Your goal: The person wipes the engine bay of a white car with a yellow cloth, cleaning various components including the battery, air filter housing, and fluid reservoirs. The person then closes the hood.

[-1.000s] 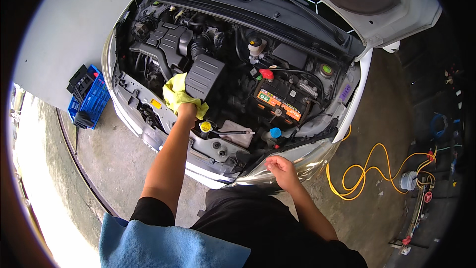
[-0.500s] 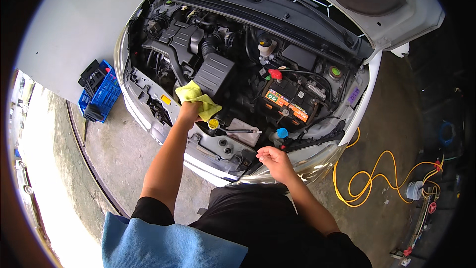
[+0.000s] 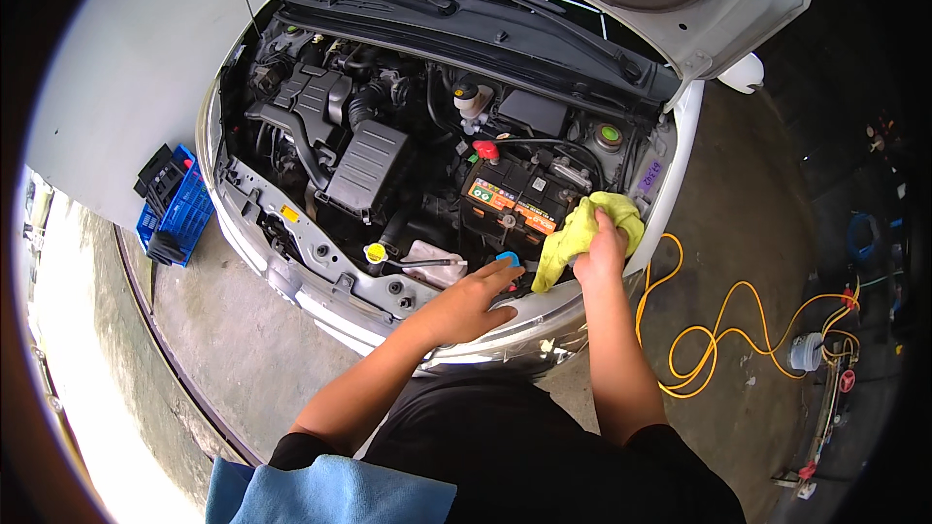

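A yellow-green cloth is bunched in my right hand, over the front right corner of the engine bay beside the battery. My left hand has its fingers stretched out and holds nothing. It is above the front edge of the car by the headlight, its fingertips near the blue cap; whether they touch it I cannot tell. Left of that hand are the pale reservoir and the yellow radiator cap. The cloth hides part of the battery's right side.
The raised hood hangs over the far right. A blue crate with dark things in it stands on the floor at the left. At the right, a yellow hose lies coiled by a white bucket. A blue cloth is at my lower left.
The yellow-green cloth was in my left hand by the air filter box; now my right hand has it beside the battery. My left hand has moved right, emptied. The view has shifted slightly.
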The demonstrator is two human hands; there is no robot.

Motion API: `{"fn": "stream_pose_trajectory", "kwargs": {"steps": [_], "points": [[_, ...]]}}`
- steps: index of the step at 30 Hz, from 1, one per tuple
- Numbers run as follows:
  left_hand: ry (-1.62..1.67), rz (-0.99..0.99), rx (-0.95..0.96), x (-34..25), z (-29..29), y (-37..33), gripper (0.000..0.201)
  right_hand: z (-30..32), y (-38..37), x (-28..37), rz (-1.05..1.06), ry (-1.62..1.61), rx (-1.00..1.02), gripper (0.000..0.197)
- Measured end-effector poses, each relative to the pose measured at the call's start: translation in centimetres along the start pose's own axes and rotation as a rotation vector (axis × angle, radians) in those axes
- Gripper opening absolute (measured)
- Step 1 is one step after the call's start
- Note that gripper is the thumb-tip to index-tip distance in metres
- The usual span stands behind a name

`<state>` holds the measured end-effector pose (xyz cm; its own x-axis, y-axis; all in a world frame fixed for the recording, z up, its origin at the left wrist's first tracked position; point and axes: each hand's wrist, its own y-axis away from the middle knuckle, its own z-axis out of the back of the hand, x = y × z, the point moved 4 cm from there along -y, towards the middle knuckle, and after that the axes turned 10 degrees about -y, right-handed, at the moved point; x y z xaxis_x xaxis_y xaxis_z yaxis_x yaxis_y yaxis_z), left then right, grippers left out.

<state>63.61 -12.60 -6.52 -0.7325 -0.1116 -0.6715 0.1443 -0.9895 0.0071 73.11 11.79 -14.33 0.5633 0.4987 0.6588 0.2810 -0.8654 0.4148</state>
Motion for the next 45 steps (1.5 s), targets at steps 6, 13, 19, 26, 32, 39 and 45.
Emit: {"fn": "stream_pose_trajectory", "kwargs": {"steps": [6,13,19,26,32,39,45], "points": [[0.009,0.135,0.312,2.0,-2.0,3.6,0.064,-0.5,-11.0,-1.7,-0.06,0.061,-0.195,0.068],[0.008,0.328,0.155,4.8,-1.5,8.7,0.064,2.4,-15.5,-2.4,0.004,0.744,-0.227,0.055],[-0.004,0.338,0.177,5.1,-2.9,9.2,0.062,1.4,-13.3,-1.7,-0.113,0.965,-0.021,0.064],[-0.026,0.346,0.109,3.5,-2.7,10.1,0.06,-2.3,-9.6,-3.0,0.18,1.52,0.037,0.074],[0.136,0.703,0.005,6.6,-4.4,18.4,0.061,-4.8,-12.0,8.0,0.251,1.288,0.395,0.038],[0.109,1.089,-0.008,9.0,-8.4,30.5,0.064,-11.5,-21.4,13.1,0.687,1.688,0.329,0.055],[0.262,1.113,-0.102,9.7,-9.5,33.1,0.067,-9.6,-27.5,8.5,0.946,2.093,0.022,0.039]]}}
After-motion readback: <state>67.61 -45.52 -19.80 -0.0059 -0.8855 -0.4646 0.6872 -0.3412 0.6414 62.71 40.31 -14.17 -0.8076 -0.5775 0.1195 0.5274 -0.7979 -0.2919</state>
